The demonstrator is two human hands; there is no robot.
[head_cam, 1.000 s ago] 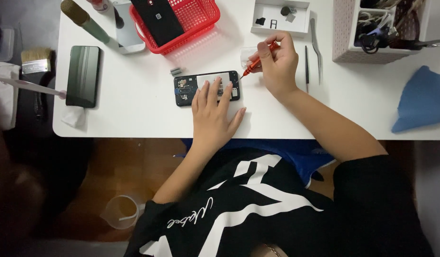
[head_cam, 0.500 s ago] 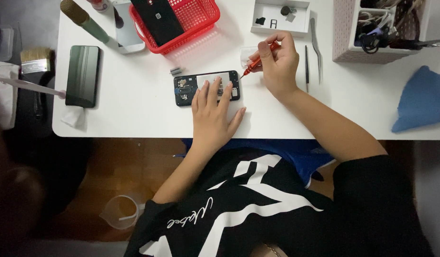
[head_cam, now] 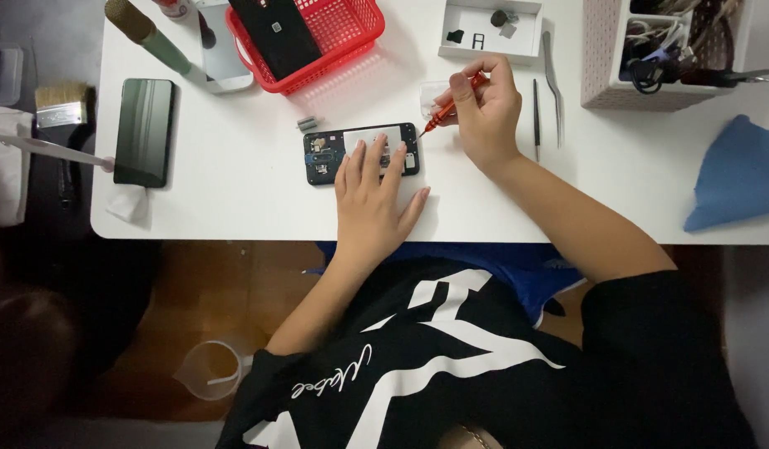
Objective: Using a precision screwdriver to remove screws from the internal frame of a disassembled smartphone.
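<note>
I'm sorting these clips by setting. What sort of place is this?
Probably a phone repair bench. An opened black phone lies on the white table under the left hand, the right hand works a red-handled screwdriver, and metal tweezers lie beside a small white parts tray.

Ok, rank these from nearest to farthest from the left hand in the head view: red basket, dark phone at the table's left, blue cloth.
1. Red basket, up beyond the left hand.
2. Dark phone, far left.
3. Blue cloth, far right edge.
</note>
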